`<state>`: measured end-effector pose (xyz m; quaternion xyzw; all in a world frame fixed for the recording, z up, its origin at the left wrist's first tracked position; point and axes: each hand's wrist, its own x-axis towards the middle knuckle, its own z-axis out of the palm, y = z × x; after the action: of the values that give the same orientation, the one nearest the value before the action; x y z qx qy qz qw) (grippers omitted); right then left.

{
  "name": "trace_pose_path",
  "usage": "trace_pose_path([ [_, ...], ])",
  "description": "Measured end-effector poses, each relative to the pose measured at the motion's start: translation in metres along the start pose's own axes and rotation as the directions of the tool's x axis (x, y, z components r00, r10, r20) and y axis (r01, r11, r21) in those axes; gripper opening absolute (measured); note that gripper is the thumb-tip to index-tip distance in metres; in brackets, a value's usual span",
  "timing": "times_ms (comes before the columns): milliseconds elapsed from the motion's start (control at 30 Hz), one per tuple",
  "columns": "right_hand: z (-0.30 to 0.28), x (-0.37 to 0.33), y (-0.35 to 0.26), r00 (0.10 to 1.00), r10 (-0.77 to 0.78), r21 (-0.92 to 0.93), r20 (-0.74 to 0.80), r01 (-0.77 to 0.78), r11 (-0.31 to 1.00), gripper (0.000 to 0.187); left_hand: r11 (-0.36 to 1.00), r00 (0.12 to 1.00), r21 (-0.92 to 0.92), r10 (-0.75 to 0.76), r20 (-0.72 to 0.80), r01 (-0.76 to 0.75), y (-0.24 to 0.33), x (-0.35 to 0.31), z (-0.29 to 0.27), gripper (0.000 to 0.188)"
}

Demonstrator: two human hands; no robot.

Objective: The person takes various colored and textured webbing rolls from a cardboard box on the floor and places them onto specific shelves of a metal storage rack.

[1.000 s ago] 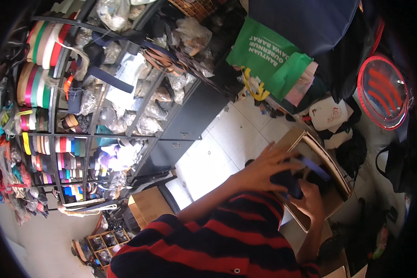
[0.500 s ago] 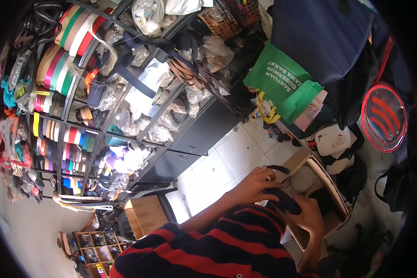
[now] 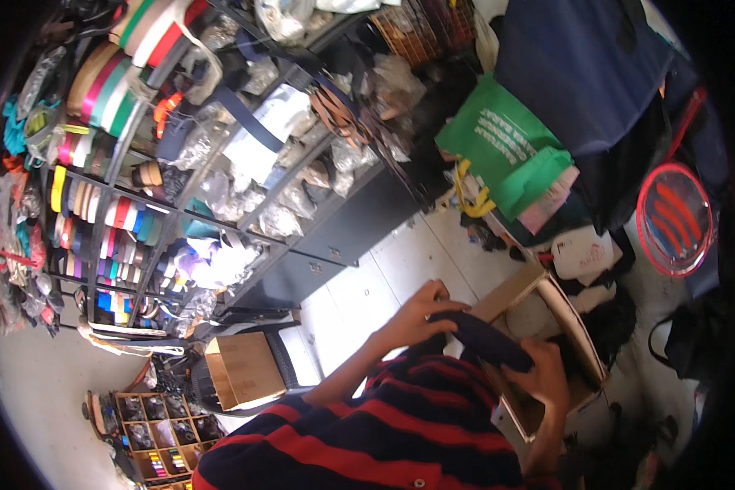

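Beside an open brown cardboard box (image 3: 506,296), a long, dark navy, cloth-like bundle (image 3: 492,341) held at both ends

Between the person's two hands, the bundle slants down to the right, in front of the red-and-navy striped shirt (image 3: 359,425) and against the box's near side in this view; whether it touches the rim, I cannot tell. The left hand (image 3: 420,317) has its fingers closed on the upper end, thumb below; the right hand (image 3: 547,374) has its fingers clamped around the lower end. Gripping both ends probably keeps the soft-looking piece stretched out and level enough to handle, with neither end sagging.

The left forearm reaches across the shirt from the lower left, wrist bent slightly so the knuckles ride high. The right forearm rises steeply from the lower edge, overlapping the box, its hand turned inward toward the left one, probably to bear the bundle's weight from below.
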<state>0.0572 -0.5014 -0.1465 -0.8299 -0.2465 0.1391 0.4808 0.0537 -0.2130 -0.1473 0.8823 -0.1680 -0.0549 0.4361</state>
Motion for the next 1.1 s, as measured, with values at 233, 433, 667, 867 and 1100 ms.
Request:
trace_pose_path([
  [233,-0.003,0.015,-0.012,0.988,-0.065,-0.010,-0.140,0.064,0.998,0.034,0.992,0.997,-0.123,-0.020,-0.076,0.010,0.003,0.006,-0.015,0.052],
  [433,0.003,0.037,-0.024,0.977,0.182,0.543,-0.111,-0.094,0.835,0.041,0.811,0.949,-0.574,-0.259,-0.181,0.112,0.002,0.009,-0.012,0.082],
  [667,0.047,0.063,-0.033,0.889,0.270,0.845,-0.371,0.202,0.496,0.059,0.542,0.828,-0.835,-0.425,-0.366,-0.091,0.005,0.000,0.007,0.086],
  [867,0.094,0.077,-0.038,0.901,0.236,0.916,-0.363,0.299,0.268,0.067,0.801,0.718,-0.575,-0.299,-0.629,-0.170,0.028,-0.001,-0.018,0.065],
  [1100,0.138,0.096,-0.050,0.959,0.157,0.966,-0.237,0.215,0.146,0.072,0.793,0.884,-0.560,-0.060,-0.463,-0.239,0.029,-0.034,-0.110,0.070],
])
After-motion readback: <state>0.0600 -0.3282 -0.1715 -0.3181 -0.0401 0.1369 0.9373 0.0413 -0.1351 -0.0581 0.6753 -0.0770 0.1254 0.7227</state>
